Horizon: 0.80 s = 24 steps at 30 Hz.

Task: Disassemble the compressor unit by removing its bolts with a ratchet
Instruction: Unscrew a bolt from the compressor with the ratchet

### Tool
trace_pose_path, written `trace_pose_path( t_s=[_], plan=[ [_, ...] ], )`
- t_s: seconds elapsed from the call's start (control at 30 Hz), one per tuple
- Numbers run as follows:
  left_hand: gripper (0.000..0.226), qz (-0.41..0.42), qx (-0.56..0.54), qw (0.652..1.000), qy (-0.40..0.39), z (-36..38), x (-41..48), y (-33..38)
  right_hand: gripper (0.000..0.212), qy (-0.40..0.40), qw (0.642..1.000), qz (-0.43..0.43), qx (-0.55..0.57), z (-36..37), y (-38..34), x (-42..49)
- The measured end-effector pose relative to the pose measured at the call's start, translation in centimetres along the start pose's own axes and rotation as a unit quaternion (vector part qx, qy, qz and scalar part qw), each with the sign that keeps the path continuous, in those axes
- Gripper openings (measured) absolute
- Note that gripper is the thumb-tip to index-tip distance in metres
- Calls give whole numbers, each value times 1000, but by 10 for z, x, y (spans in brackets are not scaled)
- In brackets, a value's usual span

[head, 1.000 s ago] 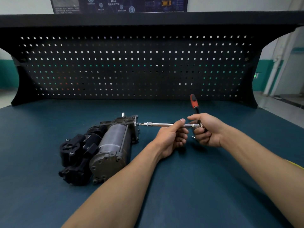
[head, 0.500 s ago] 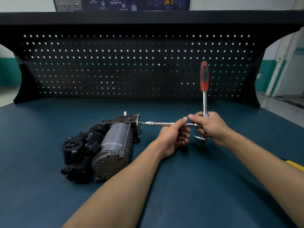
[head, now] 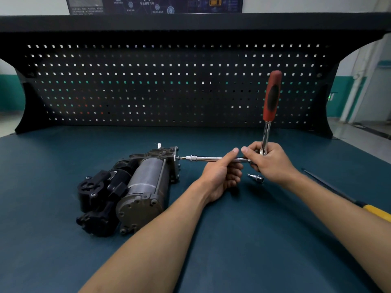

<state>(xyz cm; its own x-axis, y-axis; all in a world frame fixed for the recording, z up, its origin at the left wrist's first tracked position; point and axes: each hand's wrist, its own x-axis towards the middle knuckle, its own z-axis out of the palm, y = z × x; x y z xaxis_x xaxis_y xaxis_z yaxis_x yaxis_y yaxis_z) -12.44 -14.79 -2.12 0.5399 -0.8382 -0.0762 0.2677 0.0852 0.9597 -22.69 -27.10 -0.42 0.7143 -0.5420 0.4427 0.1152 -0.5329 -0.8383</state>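
The compressor unit, a grey metal cylinder with black parts, lies on the blue bench mat left of centre. A chrome extension bar runs level from the unit's right end plate towards my hands, its bit set against a bolt there. My left hand grips the bar near its right end, with the thumb stretched along it. My right hand holds the ratchet at its head. The ratchet's red and black handle stands nearly upright above that hand.
A loose chrome socket bit lies on the mat just below my hands. A long tool with a yellow handle lies at the right edge. A black pegboard closes off the back of the bench.
The ratchet handle has swung up from lying low and pointing away to standing nearly upright. My right hand turned with it. My left hand stayed on the extension bar.
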Motion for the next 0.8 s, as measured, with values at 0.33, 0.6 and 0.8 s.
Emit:
trace_pose_path(
  t_s=[0.33,0.6,0.8],
  plan=[
    [43,3,-3,1000,-1,0,2,-2,19,-5,992,-122,-42,1,6,-4],
    [46,13,5,1000,6,0,2,-3,7,1,986,-142,-86,-2,10,-6],
    [48,23,22,999,4,2,0,-2,12,40,955,-252,-151,1,8,-8]
  ],
)
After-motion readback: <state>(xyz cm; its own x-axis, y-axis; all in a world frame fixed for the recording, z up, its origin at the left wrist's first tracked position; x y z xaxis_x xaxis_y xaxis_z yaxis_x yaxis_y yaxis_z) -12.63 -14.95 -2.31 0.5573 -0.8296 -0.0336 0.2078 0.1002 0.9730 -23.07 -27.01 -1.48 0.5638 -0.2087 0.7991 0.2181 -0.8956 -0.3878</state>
